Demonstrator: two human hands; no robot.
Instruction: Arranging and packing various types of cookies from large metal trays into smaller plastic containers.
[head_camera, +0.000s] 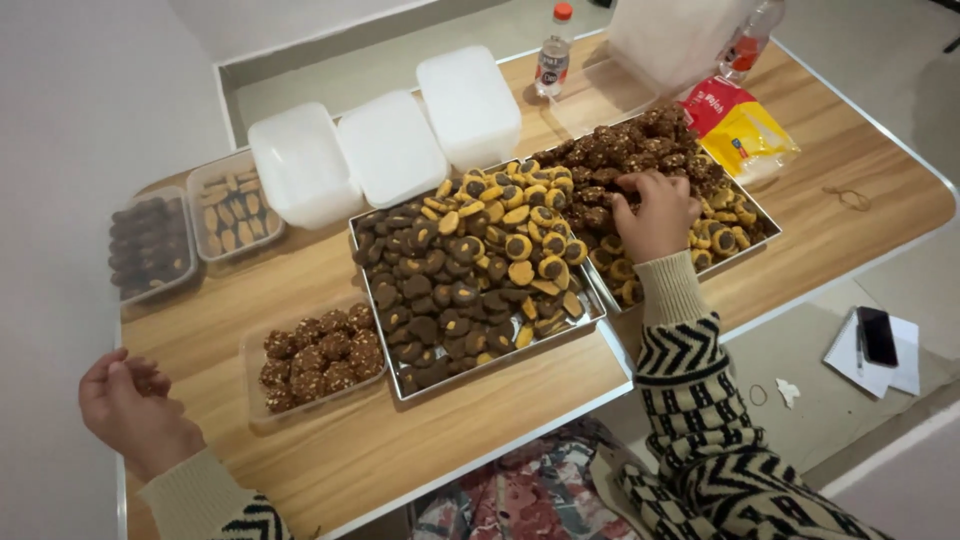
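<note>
Left hand (130, 405) sits closest, at the near left table edge, fingers loosely curled, holding nothing that shows. Just right of it and a little further off: a clear tub (262, 410) of nut-crusted dark cookies (320, 358), near the hand but apart from it.

Right hand (655, 215) reaches out over the far tray (768, 232), fingers bent down and bunched on the dark clustered cookies (620, 150). It touches them; whether it has one pinched I cannot tell, the fingertips are hidden in the pile. That pile lies straight under and ahead of this hand, so the right hand is far nearer to it than the left.

Outward from there: yellow-and-brown cookies (725, 235) fill the tray's right end. Left of it, touching edge to edge, the near tray (500, 362) holds dark rounds and yellow chocolate-centred ones, long axis running left-right across the table (400, 450).

Further back: three white lidded boxes (390, 145), two filled tubs (190, 225) at far left, a bottle (552, 55), a red-yellow bag (740, 125). Phone (878, 335) on paper lies off the table, right.
</note>
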